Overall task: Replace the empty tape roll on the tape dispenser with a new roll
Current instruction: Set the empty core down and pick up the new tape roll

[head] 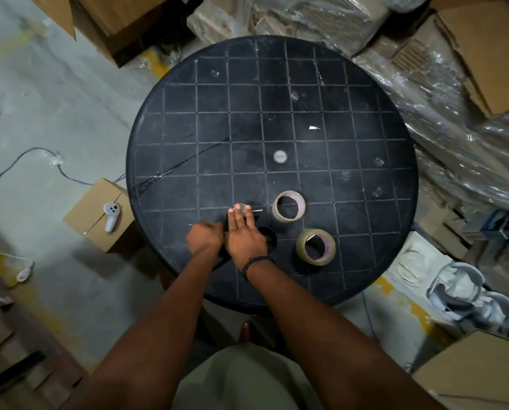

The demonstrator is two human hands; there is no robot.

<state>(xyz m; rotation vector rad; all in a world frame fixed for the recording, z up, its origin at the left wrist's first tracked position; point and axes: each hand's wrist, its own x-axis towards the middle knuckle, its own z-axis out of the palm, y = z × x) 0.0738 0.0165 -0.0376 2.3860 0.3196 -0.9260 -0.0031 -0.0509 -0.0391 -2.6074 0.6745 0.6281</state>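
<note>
A black tape dispenser (270,238) lies on the round black table (277,99) near its front edge, mostly hidden under my hands. Only its dark round hub and a small shiny roller past my fingertips show. My right hand (244,233) lies flat over the dispenser with the fingers stretched forward, pressing on it. My left hand (205,237) is curled tight against the dispenser's left side. A thin beige tape roll (288,216) stands just right of my fingers. A thicker clear-brown tape roll (317,255) sits nearer the table's front right.
A small white round cap (280,157) sits at the table's middle. A cardboard box (95,220) with a white controller (111,216) on it stands left of the table. Plastic-wrapped cartons (425,84) crowd the back and right. A cable (25,155) trails on the floor.
</note>
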